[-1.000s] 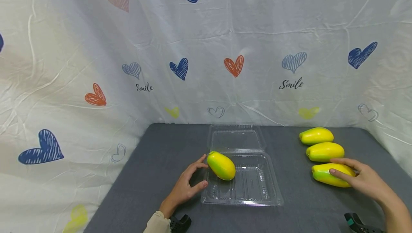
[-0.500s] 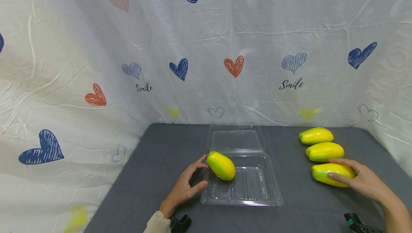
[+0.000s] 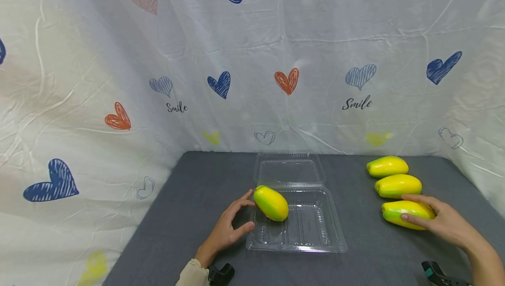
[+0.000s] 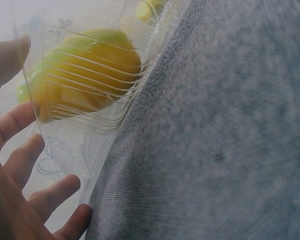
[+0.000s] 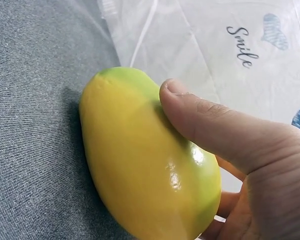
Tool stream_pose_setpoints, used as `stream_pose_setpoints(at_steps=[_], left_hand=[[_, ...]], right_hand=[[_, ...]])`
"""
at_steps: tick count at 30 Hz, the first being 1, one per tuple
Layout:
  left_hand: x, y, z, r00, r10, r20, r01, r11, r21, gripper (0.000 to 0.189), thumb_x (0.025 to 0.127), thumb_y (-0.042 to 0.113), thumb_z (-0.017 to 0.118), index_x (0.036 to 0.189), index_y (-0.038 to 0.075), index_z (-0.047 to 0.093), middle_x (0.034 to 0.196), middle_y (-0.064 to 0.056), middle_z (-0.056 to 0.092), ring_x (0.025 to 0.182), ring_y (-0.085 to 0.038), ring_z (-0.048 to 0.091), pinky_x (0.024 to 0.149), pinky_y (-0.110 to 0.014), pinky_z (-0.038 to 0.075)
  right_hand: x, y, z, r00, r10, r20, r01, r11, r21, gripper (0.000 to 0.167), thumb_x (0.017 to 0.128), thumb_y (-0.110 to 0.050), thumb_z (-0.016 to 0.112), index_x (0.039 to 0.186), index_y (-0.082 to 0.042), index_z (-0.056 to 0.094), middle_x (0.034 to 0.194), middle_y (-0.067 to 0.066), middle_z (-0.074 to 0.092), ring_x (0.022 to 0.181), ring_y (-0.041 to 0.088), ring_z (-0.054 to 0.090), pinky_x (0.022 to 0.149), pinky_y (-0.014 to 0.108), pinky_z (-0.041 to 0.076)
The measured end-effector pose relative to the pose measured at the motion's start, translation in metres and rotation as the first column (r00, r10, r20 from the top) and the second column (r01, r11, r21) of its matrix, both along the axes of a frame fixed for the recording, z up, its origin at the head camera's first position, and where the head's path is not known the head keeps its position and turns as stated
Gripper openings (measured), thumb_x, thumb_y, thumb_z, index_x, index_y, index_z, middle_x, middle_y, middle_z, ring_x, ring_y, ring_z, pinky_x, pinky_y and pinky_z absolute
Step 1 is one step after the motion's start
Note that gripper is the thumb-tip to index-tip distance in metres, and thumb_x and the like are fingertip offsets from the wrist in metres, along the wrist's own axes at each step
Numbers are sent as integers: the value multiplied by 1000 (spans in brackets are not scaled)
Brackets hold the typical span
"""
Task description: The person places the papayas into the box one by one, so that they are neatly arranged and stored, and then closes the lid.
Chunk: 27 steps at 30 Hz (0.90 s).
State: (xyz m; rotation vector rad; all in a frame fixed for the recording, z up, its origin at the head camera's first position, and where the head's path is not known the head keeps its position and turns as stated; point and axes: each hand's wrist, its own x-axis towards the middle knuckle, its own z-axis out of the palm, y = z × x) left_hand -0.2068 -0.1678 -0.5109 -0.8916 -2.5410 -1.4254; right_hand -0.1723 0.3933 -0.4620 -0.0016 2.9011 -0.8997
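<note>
The nearest yellow fruit (image 3: 406, 208) rests on the bench (image 3: 371, 242) at right, grasped by the right hand (image 3: 443, 219). The left hand (image 3: 224, 228), fingers relaxed, is at the edge of the clear container (image 3: 307, 227) holding another fruit (image 3: 271, 203).

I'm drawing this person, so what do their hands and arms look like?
The left hand and right hand are bare. A cream sleeve covers the left arm just below the wrist, with a black gadget there. The right forearm shows no sleeve; another black gadget beside it has a small green patch.
</note>
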Motion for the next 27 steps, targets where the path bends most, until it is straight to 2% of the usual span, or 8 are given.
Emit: stream_pose_setpoints(at_steps=[17, 27], left_hand=[[0, -1, 0, 1000, -4, -4, 4, 1000, -3, 44, 94, 20, 71, 136, 24, 57, 166, 1, 35, 154, -29, 34, 117, -64, 32], [-1, 0, 0, 1000, -2, -10, 2, 1000, 1, 44, 94, 20, 71, 135, 27, 57, 166, 2, 35, 154, -29, 34, 117, -65, 32]], right_hand=[[1, 0, -3, 1000, 8, -20, -8, 1000, 10, 77, 96, -50, 67, 148, 2, 46, 146, 47, 34, 125, 64, 37, 86, 73, 39], [2, -3, -1, 1000, -7, -25, 8, 1000, 15, 77, 95, -52, 67, 147, 2, 47, 146, 46, 35, 124, 63, 39, 86, 71, 40]])
